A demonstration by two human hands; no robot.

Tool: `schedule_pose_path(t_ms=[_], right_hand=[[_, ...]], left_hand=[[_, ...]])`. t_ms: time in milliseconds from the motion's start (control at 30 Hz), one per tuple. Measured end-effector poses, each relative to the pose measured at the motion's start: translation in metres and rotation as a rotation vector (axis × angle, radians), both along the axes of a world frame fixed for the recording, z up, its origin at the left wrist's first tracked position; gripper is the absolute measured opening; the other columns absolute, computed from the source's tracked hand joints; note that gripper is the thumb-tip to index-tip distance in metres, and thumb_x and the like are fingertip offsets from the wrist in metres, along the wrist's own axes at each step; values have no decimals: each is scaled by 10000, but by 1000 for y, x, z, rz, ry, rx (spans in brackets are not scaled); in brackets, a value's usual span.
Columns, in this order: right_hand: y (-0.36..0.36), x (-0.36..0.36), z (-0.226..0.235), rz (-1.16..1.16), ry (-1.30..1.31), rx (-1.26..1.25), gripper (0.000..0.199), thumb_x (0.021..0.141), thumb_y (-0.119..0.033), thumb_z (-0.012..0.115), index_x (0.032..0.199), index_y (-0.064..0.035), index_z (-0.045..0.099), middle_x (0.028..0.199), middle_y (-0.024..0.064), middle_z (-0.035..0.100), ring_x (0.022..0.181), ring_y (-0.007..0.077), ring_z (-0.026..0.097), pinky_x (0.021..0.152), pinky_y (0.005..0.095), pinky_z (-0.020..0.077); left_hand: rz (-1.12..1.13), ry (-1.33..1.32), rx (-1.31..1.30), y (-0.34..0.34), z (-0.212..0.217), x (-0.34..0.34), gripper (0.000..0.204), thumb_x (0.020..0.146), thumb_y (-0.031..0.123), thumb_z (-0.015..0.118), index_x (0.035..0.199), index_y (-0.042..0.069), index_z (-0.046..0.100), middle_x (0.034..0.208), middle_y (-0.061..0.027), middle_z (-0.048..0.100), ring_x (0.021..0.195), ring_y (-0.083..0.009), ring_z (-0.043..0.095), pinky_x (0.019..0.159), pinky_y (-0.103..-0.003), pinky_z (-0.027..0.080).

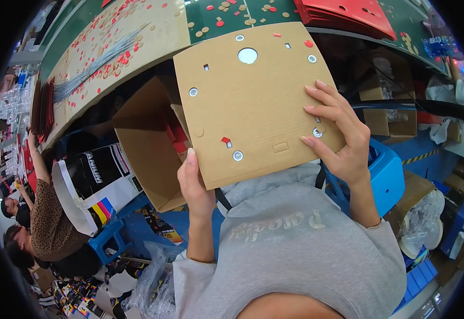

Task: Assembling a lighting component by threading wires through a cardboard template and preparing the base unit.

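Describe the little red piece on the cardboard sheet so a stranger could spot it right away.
Start at the brown cardboard sheet held in both hands. Near its lower edge, just above a silver rivet, sits a small red tab. It is the only red piece low on the sheet; the other red bits sit near the top edge.

An open brown box sits under the table edge, with red pieces inside. The tabletop carries scattered red and tan discs, a bundle of wires and a stack of red sheets. A blue stool stands at right; a seated co-worker is at left.
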State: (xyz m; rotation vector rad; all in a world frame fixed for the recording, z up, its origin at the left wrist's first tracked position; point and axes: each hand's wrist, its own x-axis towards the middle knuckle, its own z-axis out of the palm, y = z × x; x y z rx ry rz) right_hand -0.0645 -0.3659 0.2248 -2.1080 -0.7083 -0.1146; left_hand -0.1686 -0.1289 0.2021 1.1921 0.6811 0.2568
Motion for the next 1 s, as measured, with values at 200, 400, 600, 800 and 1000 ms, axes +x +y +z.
schedule_pose_path(t_ms=[200, 400, 600, 800, 1000], right_hand=[[-1, 0, -1, -2, -11, -5, 432, 691, -24, 791, 1113, -20, 698, 1331, 186, 665, 1371, 383, 529, 1146, 471, 409], [-1, 2, -5, -33, -2, 27, 401, 691, -21, 791, 1083, -20, 709, 1308, 189, 678, 1357, 383, 543, 1132, 464, 426], [0, 3, -6, -28, -19, 43, 391, 687, -20, 803, 1067, -24, 711, 1298, 190, 683, 1345, 382, 554, 1124, 463, 434], [1, 3, -5, -36, -24, 39, 391, 686, -18, 808, 1064, -30, 711, 1295, 186, 683, 1342, 380, 557, 1122, 466, 437], [1, 2, -4, -14, -38, 43, 394, 678, -32, 841, 1055, -28, 728, 1316, 181, 673, 1354, 386, 544, 1117, 457, 443]], left_hand=[[-221, -156, 113, 26, -7, -7, 268, 1038, 190, 545, 1018, -48, 667, 832, -4, 638, 748, -30, 533, 667, -175, 386], [-268, -91, 210, 15, 5, -9, 226, 974, 99, 631, 1079, -93, 687, 882, -27, 684, 746, -16, 531, 644, -175, 378], [-329, -42, 180, 18, 9, -9, 239, 963, 88, 646, 1105, -100, 689, 835, -1, 683, 698, -5, 514, 614, -173, 362], [-85, -163, 563, 3, 13, -2, 308, 887, 6, 659, 1189, -49, 682, 1187, -152, 672, 1032, -188, 625, 889, -305, 453], [-613, -212, 1426, 6, 46, 8, 702, 776, 26, 745, 1443, -2, 524, 1429, -219, 579, 1404, -438, 471, 1144, -477, 350]])
